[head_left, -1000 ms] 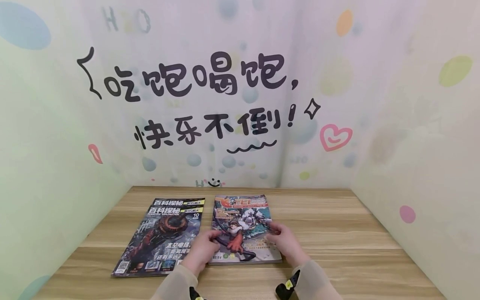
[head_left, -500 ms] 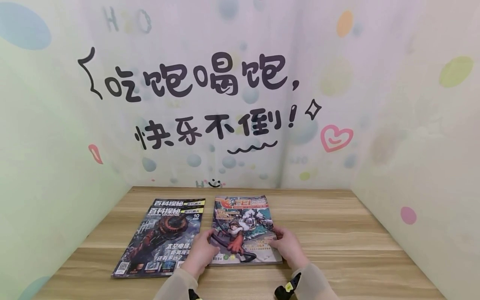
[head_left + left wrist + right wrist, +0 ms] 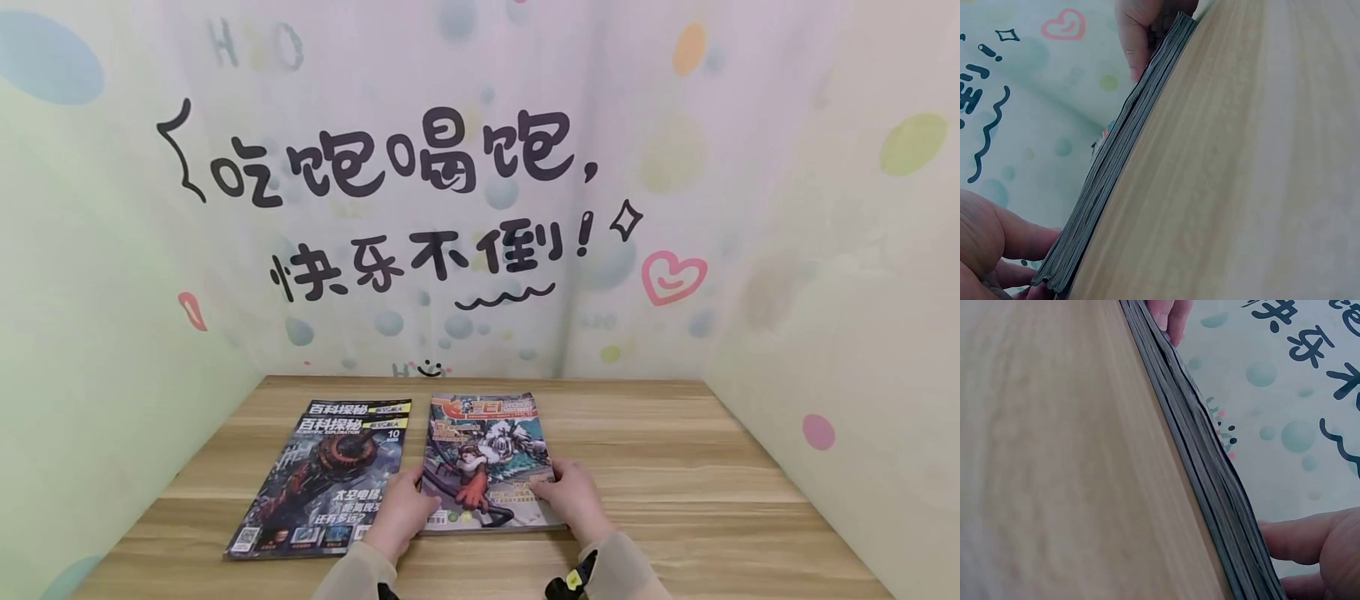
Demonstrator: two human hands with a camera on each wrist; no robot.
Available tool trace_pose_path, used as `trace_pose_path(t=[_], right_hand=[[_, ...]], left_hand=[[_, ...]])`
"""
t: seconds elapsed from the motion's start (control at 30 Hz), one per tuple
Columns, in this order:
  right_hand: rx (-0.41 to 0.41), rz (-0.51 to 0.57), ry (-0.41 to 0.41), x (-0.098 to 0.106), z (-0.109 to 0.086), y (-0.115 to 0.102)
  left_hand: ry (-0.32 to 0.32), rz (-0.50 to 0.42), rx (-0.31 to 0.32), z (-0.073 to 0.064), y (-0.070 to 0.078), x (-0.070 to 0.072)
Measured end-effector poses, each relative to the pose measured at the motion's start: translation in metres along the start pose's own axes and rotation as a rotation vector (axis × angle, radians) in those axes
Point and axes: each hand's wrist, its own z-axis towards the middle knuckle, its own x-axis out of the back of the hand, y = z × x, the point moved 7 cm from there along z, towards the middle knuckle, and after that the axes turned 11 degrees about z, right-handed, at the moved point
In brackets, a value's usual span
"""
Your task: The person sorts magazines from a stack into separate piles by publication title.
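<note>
A stack of magazines (image 3: 491,454) lies on the wooden table, its top cover showing a figure in red beneath an orange title. My left hand (image 3: 401,510) holds the stack's left edge, and my right hand (image 3: 576,500) grips the right edge. Both thumbs lie over the cover near the front corners. In the left wrist view, the layered page edges (image 3: 1119,144) run between the two hands. Seen from the right wrist, several copies make up the pile (image 3: 1207,469), pressed closely together. The fingers beneath or behind the edges are partly hidden.
Left of my left hand lie dark-covered magazines (image 3: 322,467), the upper one offset toward me so the one behind shows along the top. The wooden table (image 3: 675,500) extends to the right. A pale curtain wall (image 3: 360,83) with dark lettering stands behind.
Both hands have slid slightly toward me along the stack's sides. The stack stays in almost the same place, and the left magazines have not moved.
</note>
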Motion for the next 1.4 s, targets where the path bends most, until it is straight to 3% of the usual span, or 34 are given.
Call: trace_pose_path(t=[0.37,0.93,1.17,1.4], right_hand=[[-0.038,0.017,0.0,-0.001,-0.001,0.002],[-0.089,0.154,0.025,0.003,-0.002,0.007],[-0.101,0.232,0.072,0.005,0.0,0.011],[-0.124,0.286,0.077,0.006,0.001,0.012]], left_hand=[[0.004,-0.016,0.003,-0.002,-0.001,0.0],[0.01,0.029,-0.078,-0.002,0.007,0.0],[-0.029,0.029,-0.115,-0.006,0.015,-0.001],[-0.079,-0.051,-0.078,-0.005,0.011,-0.002]])
